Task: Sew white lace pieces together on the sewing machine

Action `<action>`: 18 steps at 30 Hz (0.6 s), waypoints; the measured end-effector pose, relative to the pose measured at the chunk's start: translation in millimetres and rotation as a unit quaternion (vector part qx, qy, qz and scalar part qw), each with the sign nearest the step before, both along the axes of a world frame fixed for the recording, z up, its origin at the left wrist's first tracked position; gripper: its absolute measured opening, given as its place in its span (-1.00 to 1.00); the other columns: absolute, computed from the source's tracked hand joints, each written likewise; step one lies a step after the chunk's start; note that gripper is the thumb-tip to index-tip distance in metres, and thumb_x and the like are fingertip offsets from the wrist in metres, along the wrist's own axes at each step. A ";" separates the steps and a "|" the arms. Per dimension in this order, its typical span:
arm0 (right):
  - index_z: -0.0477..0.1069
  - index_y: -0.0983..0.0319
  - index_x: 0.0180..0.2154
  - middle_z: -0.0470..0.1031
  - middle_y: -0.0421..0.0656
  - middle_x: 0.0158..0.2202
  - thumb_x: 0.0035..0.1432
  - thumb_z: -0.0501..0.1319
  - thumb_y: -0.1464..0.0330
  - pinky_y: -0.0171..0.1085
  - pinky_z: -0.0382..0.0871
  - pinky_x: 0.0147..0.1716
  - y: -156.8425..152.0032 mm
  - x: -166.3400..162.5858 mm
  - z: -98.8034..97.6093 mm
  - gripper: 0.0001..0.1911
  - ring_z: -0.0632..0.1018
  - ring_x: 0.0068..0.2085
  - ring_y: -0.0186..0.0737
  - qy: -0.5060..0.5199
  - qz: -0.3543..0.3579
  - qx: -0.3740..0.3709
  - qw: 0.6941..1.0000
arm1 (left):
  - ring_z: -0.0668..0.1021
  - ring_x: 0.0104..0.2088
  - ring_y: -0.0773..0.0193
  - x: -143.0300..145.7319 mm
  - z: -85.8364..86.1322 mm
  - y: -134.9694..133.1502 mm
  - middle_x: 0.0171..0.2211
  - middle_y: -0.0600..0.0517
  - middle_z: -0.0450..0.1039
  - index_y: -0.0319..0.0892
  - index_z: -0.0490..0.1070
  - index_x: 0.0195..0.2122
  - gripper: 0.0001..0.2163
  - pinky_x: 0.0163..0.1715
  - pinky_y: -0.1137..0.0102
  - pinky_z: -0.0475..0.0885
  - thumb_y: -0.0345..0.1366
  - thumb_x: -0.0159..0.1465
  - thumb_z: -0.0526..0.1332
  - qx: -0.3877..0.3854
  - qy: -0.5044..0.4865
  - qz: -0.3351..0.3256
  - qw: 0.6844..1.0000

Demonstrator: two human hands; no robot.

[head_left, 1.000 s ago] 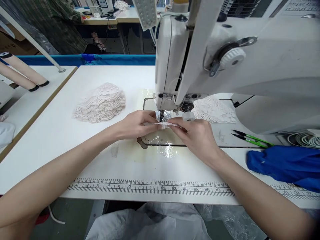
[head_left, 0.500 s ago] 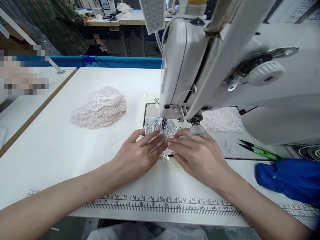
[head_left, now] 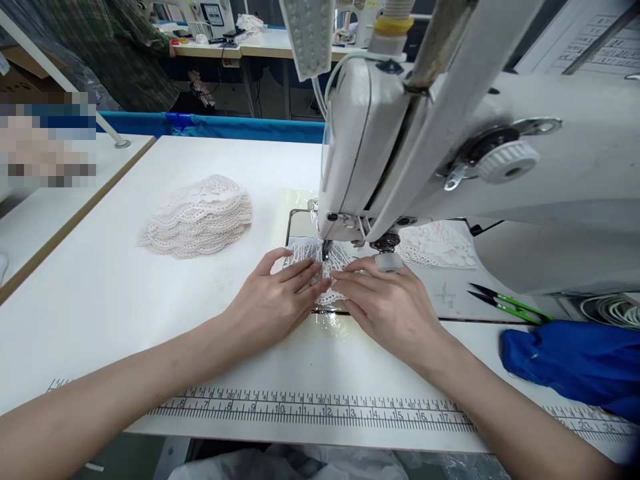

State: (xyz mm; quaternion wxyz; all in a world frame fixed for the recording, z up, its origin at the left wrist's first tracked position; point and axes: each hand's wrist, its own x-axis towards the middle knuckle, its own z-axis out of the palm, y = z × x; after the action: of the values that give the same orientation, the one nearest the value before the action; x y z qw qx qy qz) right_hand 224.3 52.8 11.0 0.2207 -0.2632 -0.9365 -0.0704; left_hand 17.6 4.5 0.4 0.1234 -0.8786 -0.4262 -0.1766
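A small white lace piece (head_left: 310, 257) lies flat under the needle of the white sewing machine (head_left: 400, 153). My left hand (head_left: 277, 300) rests on the lace's left side, fingers stretched out and pressing it to the machine bed. Mirroring it, my right hand (head_left: 387, 303) lies flat on the lace's right side with fingers extended, just in front of the presser foot. The fingertips of both hands nearly meet in front of the needle.
A stack of white lace pieces (head_left: 200, 217) sits on the table (head_left: 125, 293) at the left. More lace (head_left: 435, 243) lies behind the needle. Green thread snips (head_left: 505, 303) and blue cloth (head_left: 575, 363) are at the right. A printed ruler (head_left: 310, 410) runs along the front edge.
One second ago both hands pinched the folded lace at the needle. Now the lace is spread flat and both hands lie open on it; it has since slid slightly back under the foot.
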 end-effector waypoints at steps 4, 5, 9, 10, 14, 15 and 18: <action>0.53 0.22 -0.31 0.63 -0.20 -0.30 0.20 0.17 0.53 -0.26 0.28 -0.19 4.9 -0.8 -4.9 -0.82 0.56 -0.27 -0.27 -0.005 -0.014 0.013 1.000 | 0.55 0.02 0.18 -0.3 0.2 5.8 0.02 -0.10 0.49 -0.18 0.46 0.01 -0.74 0.14 0.13 0.21 -0.36 0.40 0.04 -0.001 -0.010 0.008 1.000; 0.53 0.21 -0.31 0.63 -0.20 -0.31 0.20 0.17 0.52 -0.26 0.29 -0.19 6.3 -1.1 -6.1 -0.82 0.56 -0.28 -0.27 -0.007 -0.018 0.016 1.000 | 0.55 0.02 0.18 -0.5 0.2 7.6 0.02 -0.09 0.49 -0.18 0.45 0.02 -0.74 0.14 0.12 0.20 -0.37 0.40 0.04 -0.003 -0.012 0.010 1.000; 0.55 0.19 -0.27 0.63 -0.20 -0.31 0.21 0.17 0.48 -0.26 0.30 -0.18 11.9 -2.4 -9.5 -0.81 0.55 -0.27 -0.25 -0.013 -0.036 0.027 0.999 | 0.54 0.04 0.13 -2.2 -1.1 15.2 0.03 -0.11 0.48 -0.18 0.43 0.05 -0.72 0.16 0.05 0.18 -0.37 0.39 0.04 -0.013 -0.012 0.012 1.000; 0.55 0.18 -0.25 0.63 -0.20 -0.31 0.21 0.16 0.48 -0.25 0.31 -0.17 13.1 -2.8 -10.0 -0.81 0.55 -0.26 -0.25 -0.017 -0.041 0.029 0.999 | 0.53 0.04 0.13 -2.8 -1.7 16.7 0.04 -0.12 0.48 -0.18 0.43 0.06 -0.72 0.16 0.04 0.18 -0.36 0.39 0.04 -0.014 -0.012 0.013 1.000; 0.55 0.21 -0.19 0.63 -0.17 -0.33 0.22 0.15 0.47 -0.22 0.32 -0.15 14.9 -4.4 -10.8 -0.79 0.55 -0.25 -0.22 -0.015 -0.042 0.049 0.998 | 0.52 0.05 0.11 -4.1 -4.4 17.7 0.04 -0.10 0.48 -0.15 0.42 0.06 -0.72 0.16 0.02 0.19 -0.36 0.38 0.06 -0.003 -0.018 0.015 1.000; 0.55 0.21 -0.20 0.63 -0.18 -0.33 0.21 0.16 0.48 -0.22 0.33 -0.15 14.3 -4.6 -10.6 -0.79 0.55 -0.26 -0.22 -0.008 -0.035 0.055 0.998 | 0.52 0.06 0.11 -4.0 -4.8 16.4 0.04 -0.09 0.48 -0.15 0.42 0.06 -0.73 0.16 0.02 0.20 -0.36 0.38 0.07 0.004 -0.020 0.015 1.000; 0.55 0.21 -0.27 0.63 -0.25 -0.27 0.20 0.17 0.50 -0.23 0.34 -0.14 10.7 -4.8 -9.0 -0.81 0.55 -0.30 -0.28 0.009 -0.005 0.070 0.998 | 0.53 0.03 0.12 -3.0 -5.0 10.2 0.02 -0.09 0.49 -0.17 0.44 0.04 -0.74 0.17 0.03 0.22 -0.39 0.36 0.09 0.015 -0.027 0.009 0.999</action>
State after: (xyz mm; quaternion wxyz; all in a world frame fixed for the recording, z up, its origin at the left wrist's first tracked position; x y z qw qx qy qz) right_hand 219.5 63.5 2.0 0.2466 -0.2525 -0.9260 -0.1343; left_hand 14.7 14.7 -4.5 0.1262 -0.8678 -0.4343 -0.2059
